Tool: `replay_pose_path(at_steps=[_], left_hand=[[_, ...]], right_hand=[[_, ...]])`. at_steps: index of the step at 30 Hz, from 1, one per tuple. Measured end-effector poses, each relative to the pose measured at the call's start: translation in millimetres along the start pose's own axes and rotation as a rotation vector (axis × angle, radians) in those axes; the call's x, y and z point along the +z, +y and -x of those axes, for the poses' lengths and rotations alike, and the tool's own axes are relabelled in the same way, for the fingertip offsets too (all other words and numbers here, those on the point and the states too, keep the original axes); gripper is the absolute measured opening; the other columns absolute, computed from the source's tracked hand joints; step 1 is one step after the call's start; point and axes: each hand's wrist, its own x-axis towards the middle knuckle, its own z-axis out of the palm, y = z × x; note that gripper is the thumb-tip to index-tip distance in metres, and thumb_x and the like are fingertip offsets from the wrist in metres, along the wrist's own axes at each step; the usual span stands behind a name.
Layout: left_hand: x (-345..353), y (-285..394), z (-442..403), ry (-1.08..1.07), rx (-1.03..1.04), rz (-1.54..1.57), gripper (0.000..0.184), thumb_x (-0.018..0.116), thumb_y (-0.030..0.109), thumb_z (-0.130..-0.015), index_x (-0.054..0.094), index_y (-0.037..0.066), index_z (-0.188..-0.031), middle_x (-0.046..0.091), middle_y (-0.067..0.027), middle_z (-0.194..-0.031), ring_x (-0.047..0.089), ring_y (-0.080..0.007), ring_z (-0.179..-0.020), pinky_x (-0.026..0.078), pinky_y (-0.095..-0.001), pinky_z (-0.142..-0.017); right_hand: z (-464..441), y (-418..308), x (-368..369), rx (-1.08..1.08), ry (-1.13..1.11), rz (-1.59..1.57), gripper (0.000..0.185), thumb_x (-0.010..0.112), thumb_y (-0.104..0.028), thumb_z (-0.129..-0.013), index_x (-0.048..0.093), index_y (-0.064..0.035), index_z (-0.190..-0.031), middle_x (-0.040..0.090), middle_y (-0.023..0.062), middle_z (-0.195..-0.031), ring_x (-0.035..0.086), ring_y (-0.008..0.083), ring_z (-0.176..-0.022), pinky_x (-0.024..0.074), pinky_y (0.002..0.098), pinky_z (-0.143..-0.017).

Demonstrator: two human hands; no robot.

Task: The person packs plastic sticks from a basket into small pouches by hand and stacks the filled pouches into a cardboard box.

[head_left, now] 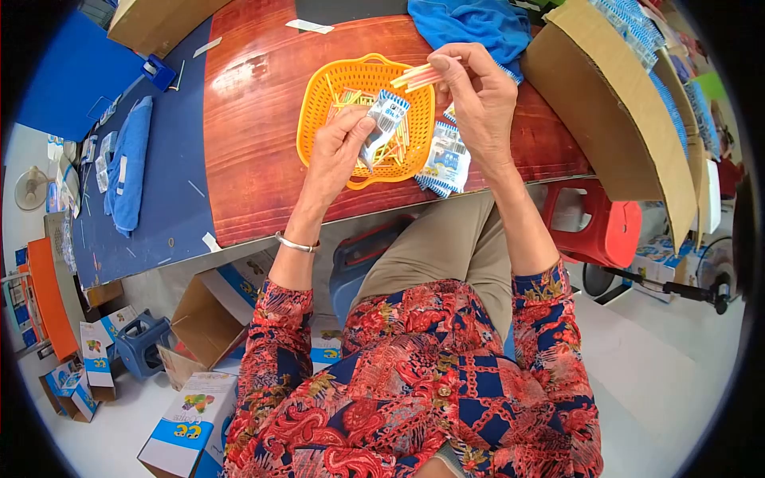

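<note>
My left hand (341, 143) grips a small blue-and-white printed packet (386, 121) by its side, above the basket. In my right hand (480, 92) a few thin pale yellow and pink sticks (417, 77) are pinched between thumb and fingers, their ends pointing left toward the packet but apart from it. Below both hands sits a yellow plastic basket (313, 119) with more of these coloured sticks (398, 147) lying loose in it. More blue-and-white packets (448, 153) lie on the table just right of the basket, beneath my right wrist.
A blue cloth (470, 28) lies behind my right hand, and a large open cardboard box (598, 103) stands at the right. Another blue cloth (131, 167) is on the dark left part of the table. A red stool (594, 223) and cartons (191, 414) stand on the floor.
</note>
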Motion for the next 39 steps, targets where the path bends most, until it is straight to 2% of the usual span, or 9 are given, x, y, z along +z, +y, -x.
replay_pose_path(at_steps=[2,7,17,20,23,25,30,33,39], left_hand=[[1,2,0,-0.002,-0.001,0.007,0.024,0.057,0.015,-0.101,0.066,-0.006,-0.108,0.061,-0.0009,-0.094,0.053,-0.0077,-0.079,0.044,-0.0222,-0.067],[-2,4,2,-0.049,0.021,0.013,0.024,0.056,0.015,-0.102,0.066,-0.006,-0.109,0.061,-0.0014,-0.098,0.053,-0.0073,-0.079,0.044,-0.0216,-0.067],[1,19,-1,-0.147,0.095,-0.037,0.022,0.057,0.010,-0.100,0.066,-0.006,-0.112,0.062,-0.0047,-0.105,0.058,-0.0120,-0.093,0.048,-0.0239,-0.078],[3,18,-3,-0.088,0.058,0.007,0.022,0.058,0.010,-0.099,0.066,-0.005,-0.113,0.062,-0.0041,-0.103,0.058,-0.0115,-0.092,0.048,-0.0240,-0.079],[5,11,-6,-0.040,0.074,0.010,0.022,0.058,0.011,-0.100,0.066,-0.004,-0.115,0.063,-0.0029,-0.101,0.059,-0.0110,-0.091,0.049,-0.0243,-0.079],[7,10,-7,-0.043,0.085,0.011,0.024,0.058,0.013,-0.100,0.065,-0.003,-0.117,0.063,-0.0015,-0.100,0.059,-0.0102,-0.091,0.049,-0.0242,-0.080],[13,18,-5,-0.057,-0.166,0.492,0.027,0.057,0.016,-0.102,0.063,-0.001,-0.121,0.065,-0.0011,-0.104,0.060,-0.0087,-0.093,0.050,-0.0249,-0.084],[10,12,-12,-0.010,-0.195,0.667,0.024,0.057,0.017,-0.102,0.063,0.001,-0.119,0.066,-0.0020,-0.107,0.061,-0.0087,-0.095,0.049,-0.0255,-0.086],[6,11,-17,0.101,-0.140,0.732,0.019,0.058,0.015,-0.101,0.065,0.004,-0.114,0.067,-0.0023,-0.107,0.061,-0.0085,-0.098,0.050,-0.0258,-0.088]], right_hand=[[-1,0,-1,-0.046,-0.020,0.023,0.012,0.064,-0.012,-0.096,0.069,0.0000,-0.095,0.063,-0.0002,-0.073,0.054,0.0030,-0.061,0.0466,0.0182,-0.052],[-4,0,-10,0.166,-0.178,-0.123,0.016,0.064,-0.015,-0.097,0.069,0.0002,-0.095,0.062,-0.0006,-0.073,0.054,0.0029,-0.061,0.0452,0.0181,-0.053],[-15,-5,-13,0.281,-0.406,-0.127,0.020,0.064,-0.018,-0.096,0.068,0.0007,-0.093,0.062,-0.0012,-0.075,0.051,0.0039,-0.062,0.0407,0.0194,-0.055],[-14,-10,-7,0.164,-0.403,0.005,0.017,0.065,-0.015,-0.094,0.067,0.0013,-0.092,0.060,0.0013,-0.075,0.052,0.0080,-0.064,0.0416,0.0249,-0.056],[-7,-6,-2,-0.042,-0.409,0.266,0.013,0.065,-0.011,-0.094,0.067,0.0013,-0.095,0.061,0.0014,-0.082,0.053,0.0052,-0.071,0.0428,0.0216,-0.061],[-4,-11,1,0.034,-0.429,0.277,0.012,0.064,-0.010,-0.094,0.067,0.0018,-0.096,0.060,0.0033,-0.086,0.055,0.0087,-0.077,0.0450,0.0248,-0.067],[-6,-14,4,-0.093,-0.467,0.323,0.013,0.064,-0.011,-0.093,0.067,0.0012,-0.097,0.061,0.0053,-0.088,0.058,0.0151,-0.080,0.0470,0.0284,-0.071],[-8,-21,7,-0.234,-0.508,0.306,0.022,0.064,-0.017,-0.091,0.066,0.0018,-0.103,0.061,0.0116,-0.089,0.061,0.0251,-0.085,0.0487,0.0389,-0.076],[6,-34,11,-0.128,-0.340,0.387,0.038,0.067,-0.011,-0.086,0.060,-0.0023,-0.123,0.062,0.0106,-0.090,0.061,0.0221,-0.085,0.0506,0.0349,-0.076]])
